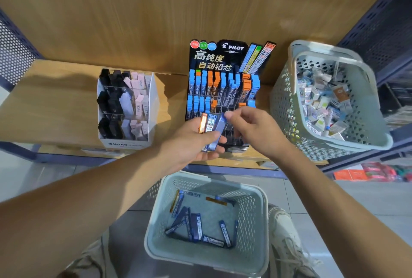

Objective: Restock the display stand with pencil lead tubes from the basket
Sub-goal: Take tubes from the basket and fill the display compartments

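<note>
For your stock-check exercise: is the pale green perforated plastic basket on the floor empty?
No, several dark blue pencil lead tubes lie in the pale green perforated plastic basket.

"PILOT" on display stand, "MONO" on eraser box, "HB" on tube

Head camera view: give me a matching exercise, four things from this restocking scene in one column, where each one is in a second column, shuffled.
1 Pilot display stand
2 basket of lead tubes
3 basket of small packets
4 blue lead tube

A on the floor
B pinched in the right hand
C shelf, far right
D shelf, middle

Pairs: 1-D, 2-A, 3-C, 4-B.
</note>
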